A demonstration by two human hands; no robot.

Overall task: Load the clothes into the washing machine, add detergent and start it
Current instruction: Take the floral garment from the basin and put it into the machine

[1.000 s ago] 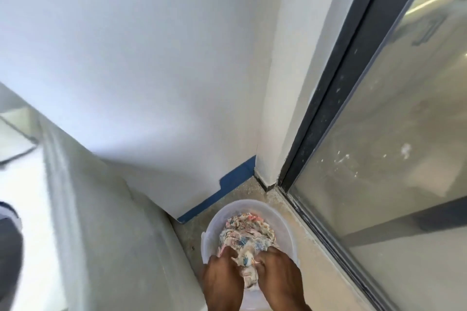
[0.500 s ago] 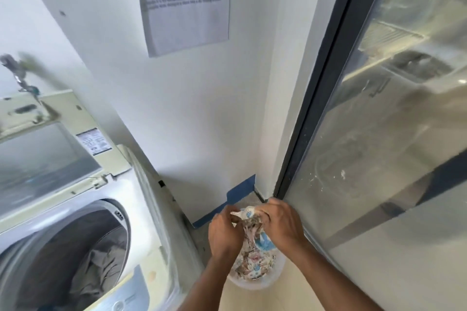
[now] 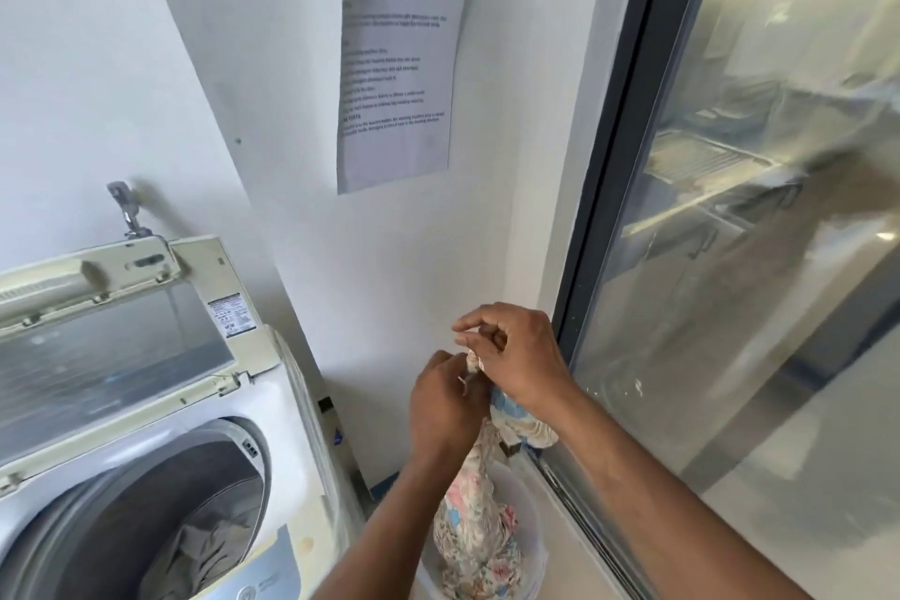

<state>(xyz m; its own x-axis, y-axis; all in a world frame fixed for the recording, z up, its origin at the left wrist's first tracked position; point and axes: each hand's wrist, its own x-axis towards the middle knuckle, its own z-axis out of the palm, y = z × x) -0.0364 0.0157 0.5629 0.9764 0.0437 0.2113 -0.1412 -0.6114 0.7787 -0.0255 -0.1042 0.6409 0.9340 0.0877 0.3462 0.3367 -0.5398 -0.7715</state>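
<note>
Both hands met at about five o'clock in the head view, clamped on the top of a floral garment: the left hand (image 3: 445, 402) had its fingers curled round the bunched cloth just below the upper end, while the right hand (image 3: 518, 358) pinched that end between thumb and fingers, touching the left. From their grip the floral garment (image 3: 475, 516) hung down in a twisted rope, its lower part resting in the pale plastic basin (image 3: 533, 546) on the floor at six o'clock, so it was only partly lifted out. It looked soft and limp, probably light, though a damp weight could not be ruled out; a hold on the gathered top seemed sound, with a second hold lower down likely needed to stop the tail dragging. At eight o'clock stood the washing machine (image 3: 272, 409), its lid (image 3: 112, 346) raised, and greyish clothes (image 3: 204, 555) already lay in the drum. A printed notice (image 3: 397, 68) hung on the wall at twelve o'clock, and a dark-framed glass door (image 3: 755, 258) filled the three o'clock side.
</note>
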